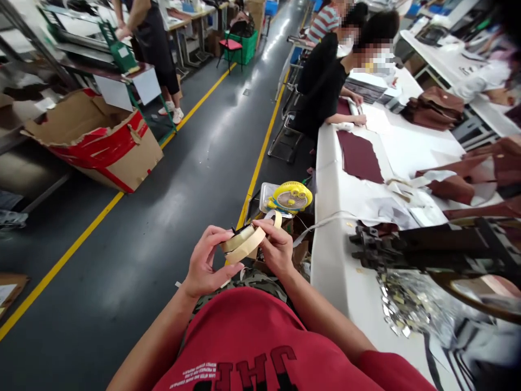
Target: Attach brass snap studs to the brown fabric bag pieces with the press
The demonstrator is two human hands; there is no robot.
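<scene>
In front of my lap, my left hand (209, 263) is wrapped round a cream roll of tape (245, 245), thumb below and fingers above. My right hand (277, 247) pinches at the roll's upper right edge. Beyond the right fingers rises a smaller pale yellow loop (278, 219), which looks like tape too. Something dark shows at the roll's far left side, too small to name. The inside of the roll is partly hidden by my fingers.
To my right stands a white table (331, 260) with a dark machine arm (411, 247), small metal pieces (401, 309) and maroon material (360, 156). Ahead is a yellow fan (292, 196). People sit along the table. A torn cardboard box (134, 146) stands left of the aisle.
</scene>
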